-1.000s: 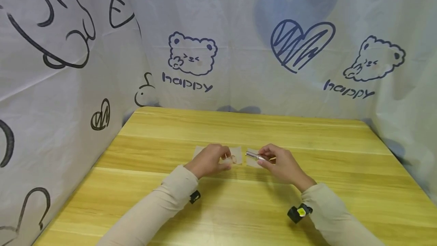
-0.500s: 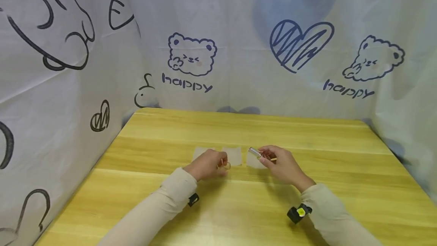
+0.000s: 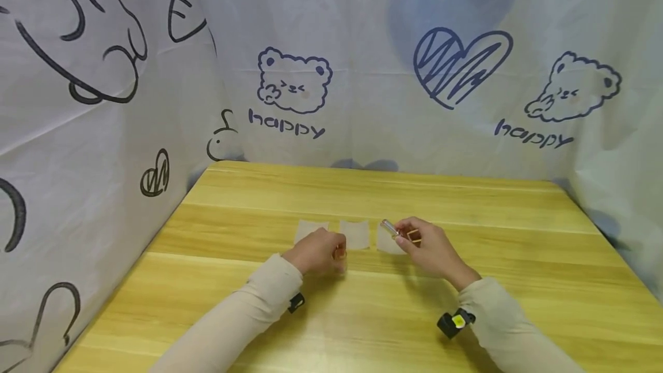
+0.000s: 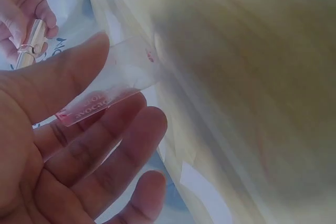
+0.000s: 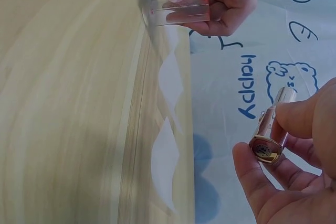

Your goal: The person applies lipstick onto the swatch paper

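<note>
White drapes [image 3: 362,4] (printed) back the table [image 3: 373,304], where we see three papers [image 3: 354,236]; the left hand [image 3: 317,252] pinches a clear case [image 5: 184,11], the right hand [image 3: 430,247] grips a metallic tube [image 5: 268,128].

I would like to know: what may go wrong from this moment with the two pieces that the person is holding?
The left hand grips the clear piece above the table; it looks smooth, so it might slip and drop.
The right hand holds the shiny tube tilted; a loose grip might let it fall.
The clear piece shows reddish marks; if these are wet residue, they might smear the left hand.
</note>
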The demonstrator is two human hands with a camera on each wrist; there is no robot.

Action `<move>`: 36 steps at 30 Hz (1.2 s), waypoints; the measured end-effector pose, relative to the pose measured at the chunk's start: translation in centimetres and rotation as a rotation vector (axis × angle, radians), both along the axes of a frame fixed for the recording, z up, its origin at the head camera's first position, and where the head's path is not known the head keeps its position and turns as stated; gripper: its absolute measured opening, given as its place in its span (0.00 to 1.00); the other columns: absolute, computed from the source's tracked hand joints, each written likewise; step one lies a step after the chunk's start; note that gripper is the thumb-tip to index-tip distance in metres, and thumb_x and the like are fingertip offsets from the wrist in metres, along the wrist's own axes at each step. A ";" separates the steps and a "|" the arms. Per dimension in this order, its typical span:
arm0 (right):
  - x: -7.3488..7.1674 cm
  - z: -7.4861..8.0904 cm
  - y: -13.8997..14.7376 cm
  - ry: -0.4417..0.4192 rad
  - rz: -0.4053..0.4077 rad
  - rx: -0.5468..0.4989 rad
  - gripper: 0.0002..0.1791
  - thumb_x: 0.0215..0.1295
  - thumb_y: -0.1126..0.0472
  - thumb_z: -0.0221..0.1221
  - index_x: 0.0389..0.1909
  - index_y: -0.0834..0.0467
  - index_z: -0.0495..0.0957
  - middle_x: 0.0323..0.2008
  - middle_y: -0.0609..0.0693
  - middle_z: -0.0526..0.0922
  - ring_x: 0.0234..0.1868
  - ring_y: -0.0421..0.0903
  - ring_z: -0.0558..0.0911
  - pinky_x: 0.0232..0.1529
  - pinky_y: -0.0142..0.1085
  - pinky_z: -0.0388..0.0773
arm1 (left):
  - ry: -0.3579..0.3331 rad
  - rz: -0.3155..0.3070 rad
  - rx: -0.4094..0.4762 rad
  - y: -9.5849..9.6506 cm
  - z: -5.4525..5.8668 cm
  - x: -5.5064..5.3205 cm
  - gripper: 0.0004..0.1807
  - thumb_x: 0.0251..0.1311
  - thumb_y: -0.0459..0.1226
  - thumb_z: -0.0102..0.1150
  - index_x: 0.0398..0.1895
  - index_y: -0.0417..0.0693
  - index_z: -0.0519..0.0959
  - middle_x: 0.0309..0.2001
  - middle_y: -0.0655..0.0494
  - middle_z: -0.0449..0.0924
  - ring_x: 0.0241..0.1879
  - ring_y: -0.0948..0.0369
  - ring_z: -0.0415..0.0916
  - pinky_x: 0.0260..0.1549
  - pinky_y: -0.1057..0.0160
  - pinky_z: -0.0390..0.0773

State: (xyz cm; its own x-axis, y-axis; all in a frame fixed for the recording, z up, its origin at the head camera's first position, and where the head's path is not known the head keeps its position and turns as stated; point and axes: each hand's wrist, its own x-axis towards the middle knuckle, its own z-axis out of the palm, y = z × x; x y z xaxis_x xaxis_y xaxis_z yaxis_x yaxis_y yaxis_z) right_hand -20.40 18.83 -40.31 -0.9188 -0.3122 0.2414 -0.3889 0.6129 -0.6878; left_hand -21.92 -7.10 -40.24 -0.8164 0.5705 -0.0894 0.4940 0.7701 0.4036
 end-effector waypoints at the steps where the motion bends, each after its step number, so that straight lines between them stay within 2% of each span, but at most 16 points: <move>1: 0.0 0.0 0.0 0.000 0.002 -0.002 0.10 0.69 0.64 0.59 0.49 0.61 0.78 0.41 0.54 0.82 0.41 0.52 0.82 0.38 0.43 0.82 | -0.002 0.004 -0.004 0.0 0.0 0.0 0.13 0.51 0.38 0.74 0.29 0.51 0.74 0.26 0.62 0.73 0.28 0.63 0.70 0.28 0.65 0.72; 8: -0.1 -0.1 -0.1 -0.005 -0.002 -0.007 0.10 0.69 0.63 0.59 0.48 0.61 0.78 0.41 0.54 0.82 0.40 0.52 0.82 0.36 0.42 0.81 | 0.007 0.007 -0.016 0.0 -0.3 0.2 0.15 0.50 0.39 0.75 0.27 0.52 0.73 0.24 0.63 0.71 0.29 0.62 0.67 0.28 0.64 0.70; 14: -0.1 -0.1 -0.1 -0.004 0.000 -0.009 0.10 0.69 0.63 0.59 0.48 0.60 0.78 0.41 0.53 0.82 0.40 0.51 0.82 0.36 0.41 0.81 | 0.012 -0.011 0.010 0.0 -0.7 0.1 0.16 0.48 0.37 0.75 0.24 0.51 0.72 0.21 0.62 0.70 0.23 0.65 0.66 0.23 0.66 0.68; 26: 0.0 0.1 -0.2 0.008 -0.001 -0.013 0.10 0.68 0.64 0.60 0.47 0.61 0.78 0.40 0.53 0.82 0.40 0.52 0.83 0.37 0.42 0.82 | 0.002 -0.004 -0.002 0.1 -0.3 0.2 0.16 0.47 0.37 0.76 0.24 0.51 0.72 0.21 0.62 0.70 0.24 0.64 0.65 0.23 0.66 0.67; 30: 0.0 0.1 -0.2 0.009 -0.003 -0.016 0.10 0.67 0.64 0.60 0.47 0.61 0.78 0.40 0.53 0.82 0.40 0.52 0.83 0.37 0.42 0.82 | -0.003 0.005 -0.009 0.2 -0.3 0.2 0.16 0.46 0.38 0.76 0.27 0.51 0.74 0.22 0.63 0.71 0.27 0.63 0.67 0.25 0.66 0.69; 36: 0.0 0.4 -0.2 0.002 -0.005 -0.015 0.10 0.68 0.64 0.60 0.47 0.60 0.78 0.40 0.53 0.82 0.40 0.52 0.83 0.37 0.42 0.82 | -0.042 0.019 -0.036 0.1 0.0 0.3 0.19 0.47 0.43 0.77 0.37 0.50 0.77 0.27 0.62 0.73 0.34 0.61 0.70 0.31 0.61 0.72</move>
